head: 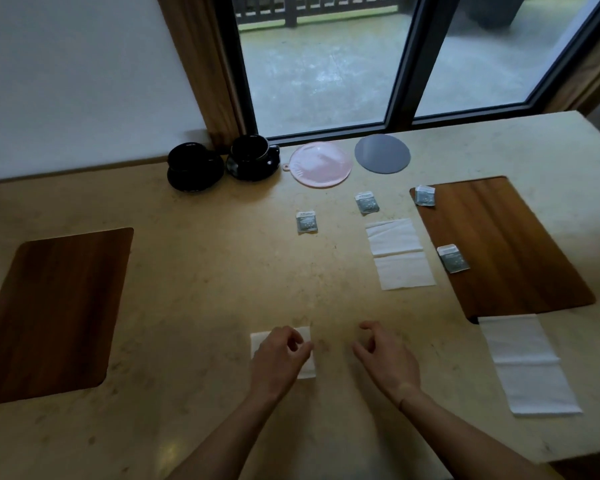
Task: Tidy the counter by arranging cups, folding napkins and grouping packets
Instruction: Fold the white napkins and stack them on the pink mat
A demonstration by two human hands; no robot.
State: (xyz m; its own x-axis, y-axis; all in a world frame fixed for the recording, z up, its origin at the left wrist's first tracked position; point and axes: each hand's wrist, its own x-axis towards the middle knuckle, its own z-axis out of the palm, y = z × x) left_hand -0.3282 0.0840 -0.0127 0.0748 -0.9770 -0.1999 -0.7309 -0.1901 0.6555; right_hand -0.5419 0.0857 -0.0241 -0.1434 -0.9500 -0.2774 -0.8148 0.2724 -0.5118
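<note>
A small folded white napkin [307, 367] lies near the counter's front, partly under my left hand [281, 355], whose fingers hang loosely curled over it. Just right of it, my right hand [383, 355] hovers with fingers loosely curled, holding nothing. An unfolded napkin [399, 252] lies mid-counter and another [527, 365] at the right. Several grey packets lie scattered: one [307, 222], one [367, 203], one [425, 195], one [453, 259]. Two black cups on saucers stand at the back, the left one [193, 166] and the right one [253, 157].
A pink round mat [321, 164] and a grey round mat [382, 154] lie by the window. One wooden board [510, 251] lies at the right, another [49, 313] at the left. The beige counter [205, 271] ends at a wall and window behind.
</note>
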